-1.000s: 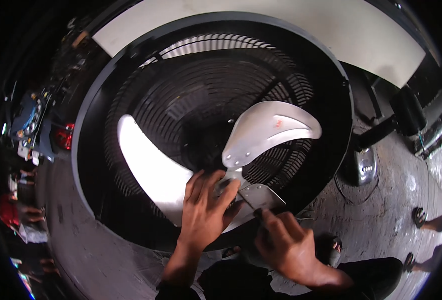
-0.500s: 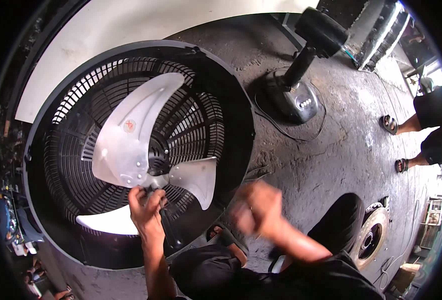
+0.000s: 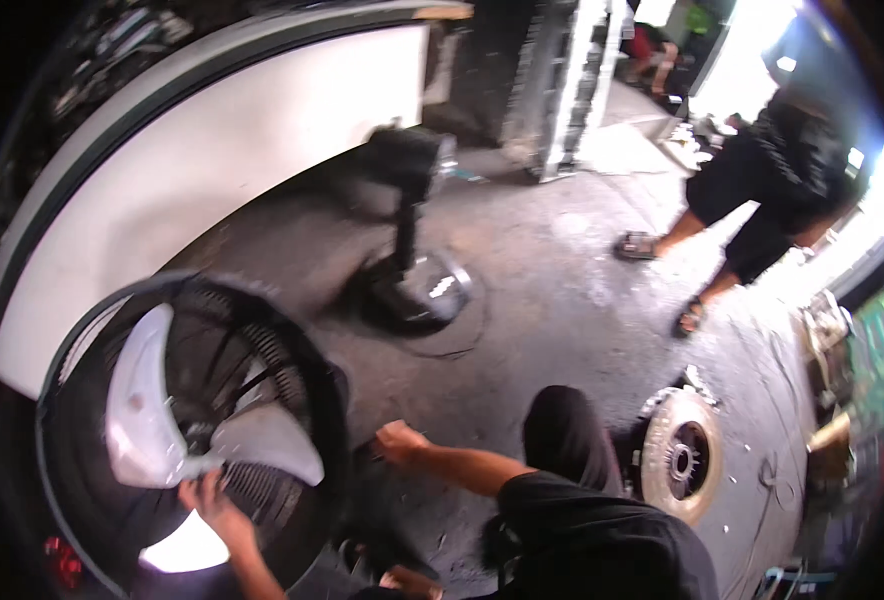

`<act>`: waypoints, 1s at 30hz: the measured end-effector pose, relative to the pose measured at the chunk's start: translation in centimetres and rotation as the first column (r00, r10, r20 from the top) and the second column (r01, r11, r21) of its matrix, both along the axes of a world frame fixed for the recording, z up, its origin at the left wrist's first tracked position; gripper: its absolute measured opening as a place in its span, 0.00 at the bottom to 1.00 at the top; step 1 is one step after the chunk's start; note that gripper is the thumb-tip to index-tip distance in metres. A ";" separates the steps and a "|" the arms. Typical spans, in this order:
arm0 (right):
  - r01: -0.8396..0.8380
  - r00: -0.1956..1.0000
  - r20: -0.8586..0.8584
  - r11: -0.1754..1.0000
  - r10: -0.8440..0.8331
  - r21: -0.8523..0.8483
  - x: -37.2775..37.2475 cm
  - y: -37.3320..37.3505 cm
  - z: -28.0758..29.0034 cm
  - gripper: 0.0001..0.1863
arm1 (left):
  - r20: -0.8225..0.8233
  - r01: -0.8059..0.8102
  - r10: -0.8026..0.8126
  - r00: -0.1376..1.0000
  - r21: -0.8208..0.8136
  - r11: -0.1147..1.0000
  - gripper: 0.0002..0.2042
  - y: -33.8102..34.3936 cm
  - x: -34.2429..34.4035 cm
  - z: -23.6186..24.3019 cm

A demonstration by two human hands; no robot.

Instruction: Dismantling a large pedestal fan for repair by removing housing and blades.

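Note:
A large black fan housing (image 3: pixel 327 430) lies face up at the lower left, with three pale metal blades (image 3: pixel 137 420) inside over its grille. My left hand (image 3: pixel 217 515) has bent fingers gripping at the central hub (image 3: pixel 199 463), just below the upper left blade. Beyond the housing's right rim, my right hand (image 3: pixel 400 442) is curled, low over the floor, on a small dark item that is blurred and too unclear to name.
A black standing fan (image 3: pixel 414 285) with a trailing cord stands behind. A curved white panel (image 3: pixel 122 200) spans the upper left. Another person in black shorts (image 3: pixel 722 180) and sandals stands at the right. A pale ring-shaped part (image 3: pixel 662 460) lies on the floor (image 3: pixel 562 320) beside my knee.
My view has swung up and right, shifting the housing lower left. My right hand has left the hub area and moved out beyond the rim. My left hand stays at the hub.

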State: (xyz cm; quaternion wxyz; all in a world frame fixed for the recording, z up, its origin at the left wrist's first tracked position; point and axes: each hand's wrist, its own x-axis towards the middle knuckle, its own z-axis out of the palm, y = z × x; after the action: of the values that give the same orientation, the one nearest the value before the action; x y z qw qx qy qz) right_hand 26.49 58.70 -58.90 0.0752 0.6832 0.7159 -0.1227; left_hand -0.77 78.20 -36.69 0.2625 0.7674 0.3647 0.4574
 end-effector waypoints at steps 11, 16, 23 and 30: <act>0.813 0.202 -0.813 0.556 -0.546 -0.172 -3.2 -9.7 13.7 0.25 | -0.191 -0.094 0.146 0.971 0.257 0.962 0.18 -0.6 0.2 0.6; 0.449 0.628 -0.779 0.814 0.007 0.369 -7.8 -6.7 23.1 0.41 | -0.213 -0.098 0.169 0.962 0.311 0.945 0.18 -1.3 0.4 0.9; 0.226 0.821 -0.447 0.517 0.355 0.826 -10.9 -1.7 28.8 0.35 | -0.192 -0.165 0.237 0.952 0.330 0.930 0.19 -1.4 1.1 1.6; 0.332 0.796 -0.502 0.449 0.338 0.830 -11.2 -1.6 30.2 0.31 | -0.160 -0.167 0.240 0.957 0.369 0.914 0.18 -1.3 1.3 1.4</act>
State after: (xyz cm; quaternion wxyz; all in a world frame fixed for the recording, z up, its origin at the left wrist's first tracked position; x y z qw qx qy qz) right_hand 15.24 57.05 -28.74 -0.5279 0.5379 0.6544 0.0610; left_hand 0.49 76.87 -35.33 0.0333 0.8018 0.3801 0.4599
